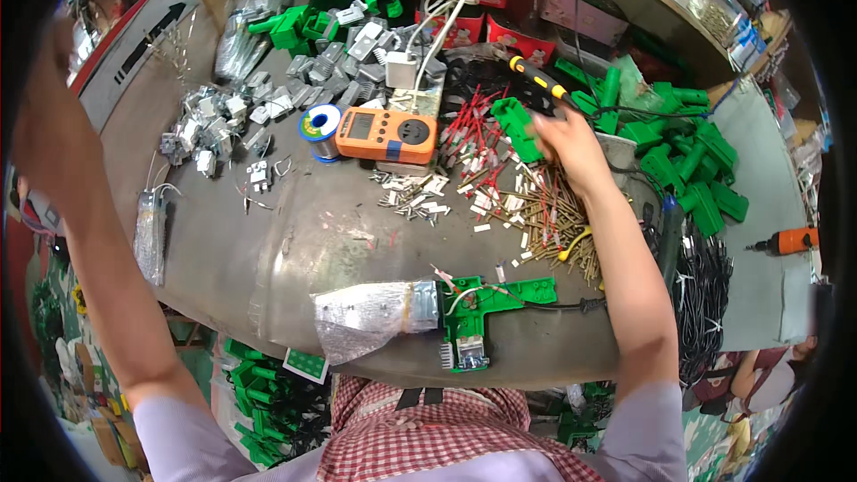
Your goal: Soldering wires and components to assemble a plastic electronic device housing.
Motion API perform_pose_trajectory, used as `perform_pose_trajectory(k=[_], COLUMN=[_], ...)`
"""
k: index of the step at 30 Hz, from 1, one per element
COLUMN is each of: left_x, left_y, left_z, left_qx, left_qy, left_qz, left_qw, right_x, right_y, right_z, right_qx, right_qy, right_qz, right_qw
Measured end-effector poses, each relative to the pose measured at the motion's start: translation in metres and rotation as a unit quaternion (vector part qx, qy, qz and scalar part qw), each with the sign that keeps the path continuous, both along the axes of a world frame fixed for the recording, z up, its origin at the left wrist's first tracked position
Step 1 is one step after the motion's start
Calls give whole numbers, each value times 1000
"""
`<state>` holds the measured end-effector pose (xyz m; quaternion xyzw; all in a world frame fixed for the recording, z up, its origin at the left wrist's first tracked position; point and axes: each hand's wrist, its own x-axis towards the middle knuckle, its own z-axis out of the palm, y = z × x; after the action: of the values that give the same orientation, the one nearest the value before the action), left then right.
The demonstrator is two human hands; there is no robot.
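My right hand (574, 150) is at the back right of the table, its fingers closed on the edge of a green plastic housing half (515, 128). At the far left rim my left hand (45, 125) is dark and blurred, so its fingers cannot be made out. On the table in front of me lies an open green gun-shaped housing (509, 293) with wires and small parts inside. A silver wrapped barrel (375, 311) joins its left side, and a black cord (580, 305) leaves it on the right.
An orange multimeter (386, 134) stands beside a solder spool (320, 131). Behind are grey metal parts (339, 62). Brass screws (553, 214) and red-wired pieces (473, 143) lie under my right arm. Green housings (696, 156), black cables (701, 303) and an orange-handled screwdriver (790, 241) are at right.
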<state>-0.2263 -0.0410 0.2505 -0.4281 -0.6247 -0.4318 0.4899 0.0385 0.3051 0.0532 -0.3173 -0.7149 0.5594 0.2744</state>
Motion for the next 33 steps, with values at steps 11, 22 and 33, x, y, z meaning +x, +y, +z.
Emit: perform_pose_trajectory(k=[11, 22, 33], left_x=[143, 156, 160], left_y=[53, 91, 95], left_z=[-172, -191, -195], left_qx=[-382, -381, -380], left_qy=[-312, -326, -285], left_qz=[-320, -322, -294], left_qw=[809, 803, 829], right_x=[1, 74, 67], right_y=[13, -35, -43], right_z=[20, 17, 19], right_qx=[337, -69, -23], right_qy=[133, 286, 252], right_qz=[-165, -96, -149], right_qw=[917, 951, 956])
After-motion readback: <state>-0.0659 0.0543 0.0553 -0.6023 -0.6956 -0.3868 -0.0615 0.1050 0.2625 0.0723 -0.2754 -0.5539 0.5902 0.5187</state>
